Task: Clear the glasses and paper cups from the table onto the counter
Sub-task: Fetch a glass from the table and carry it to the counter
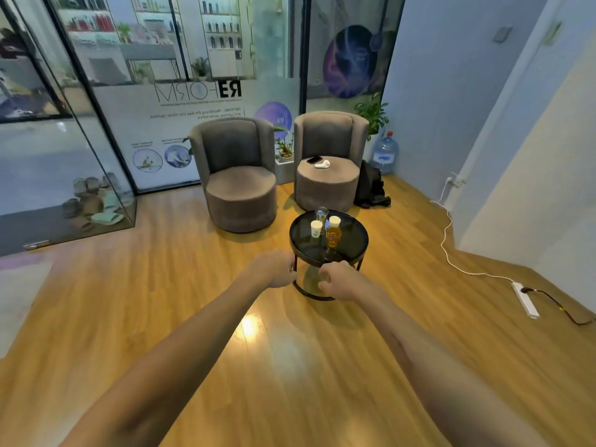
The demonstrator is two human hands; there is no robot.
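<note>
A small round black table (354, 250) with a dark glass top stands on the wooden floor in front of two armchairs. On it are a clear empty glass (321, 215) at the far side, two white paper cups (316, 228) (334, 221), and a stemmed glass of amber drink (333, 237) nearest me. Both my arms reach forward. My left hand (275, 269) is at the table's near left rim, its fingers hidden behind the hand. My right hand (340, 281) hovers just before the near rim, below the amber glass, fingers loosely curled and holding nothing.
Two grey armchairs (238, 175) (329, 162) stand behind the table; the right one holds a phone and a white controller. A black bag (371, 188), a water jug (384, 154), a white cable and a power strip (525, 300) lie to the right. Glass walls are on the left.
</note>
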